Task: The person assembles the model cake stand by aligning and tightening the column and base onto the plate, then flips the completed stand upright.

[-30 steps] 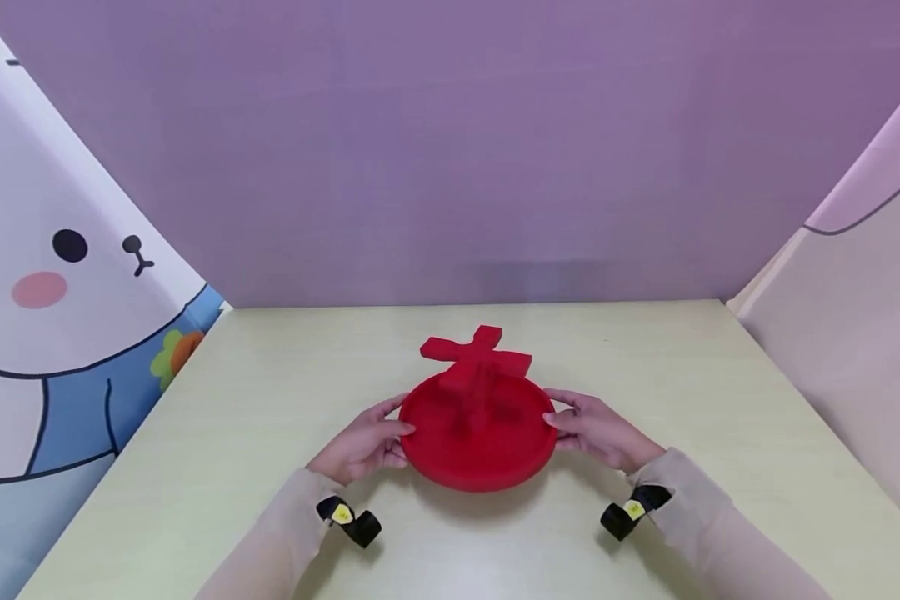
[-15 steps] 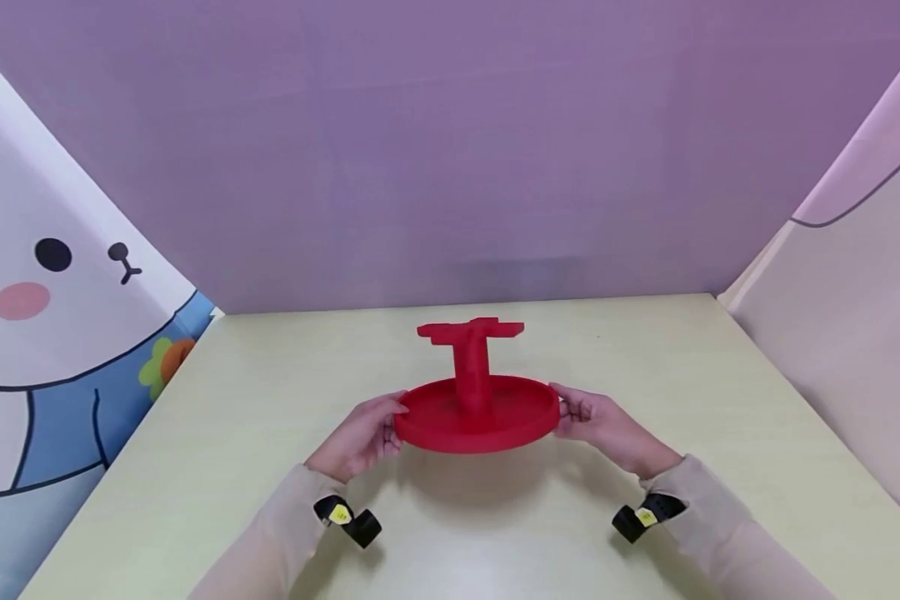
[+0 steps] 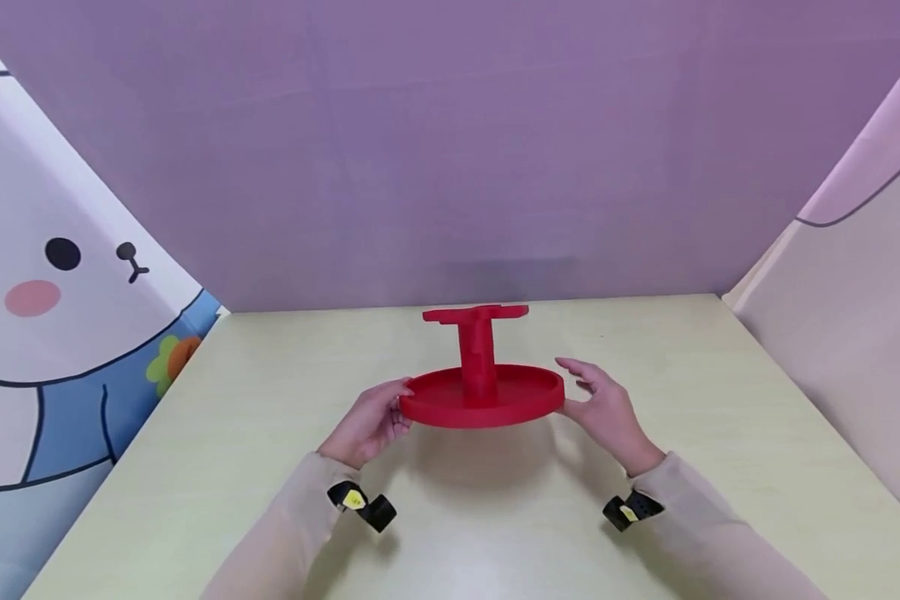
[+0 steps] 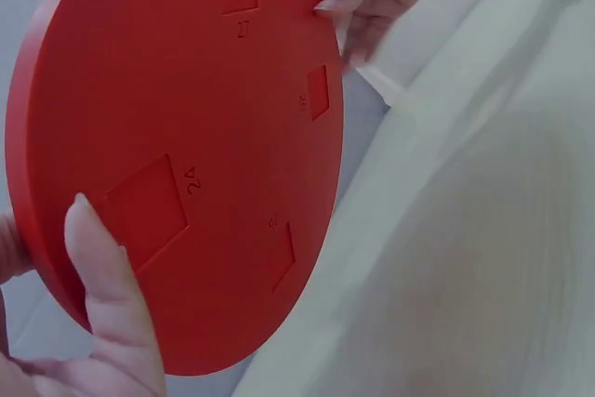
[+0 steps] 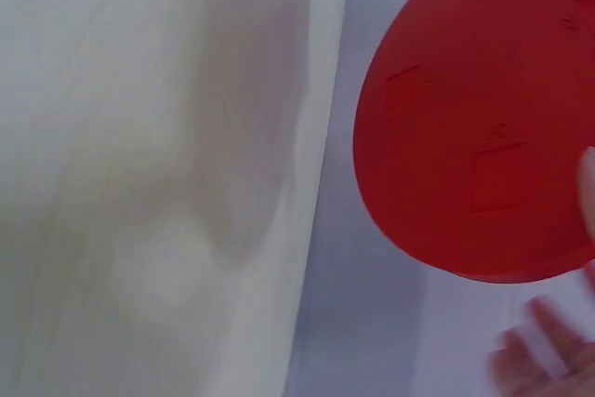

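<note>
Held above the table is a red round tray (image 3: pixel 435 410) with a raised rim, a central post (image 3: pixel 478 362) and a cross-shaped top (image 3: pixel 476 314). My left hand (image 3: pixel 367 423) grips its left rim, thumb on one face and fingers on the other. At the right rim, my right hand (image 3: pixel 607 417) has its fingers spread away from the tray, with the thumb at the edge. The left wrist view shows the tray's flat underside (image 4: pixel 223 118), with several square recesses and small number marks. In the right wrist view the right hand's fingers (image 5: pixel 548 346) are blurred.
A pale table (image 3: pixel 270 358) lies beneath, bearing the tray's shadow. Behind it rises a purple backdrop (image 3: pixel 450 167). A cartoon-printed panel (image 3: pixel 60 333) stands at the left and a pale panel (image 3: pixel 855 333) at the right.
The tray has risen and tipped from showing its upper face to nearly level, edge-on. My right hand has loosened its fingers from the right rim; the left still grips.
</note>
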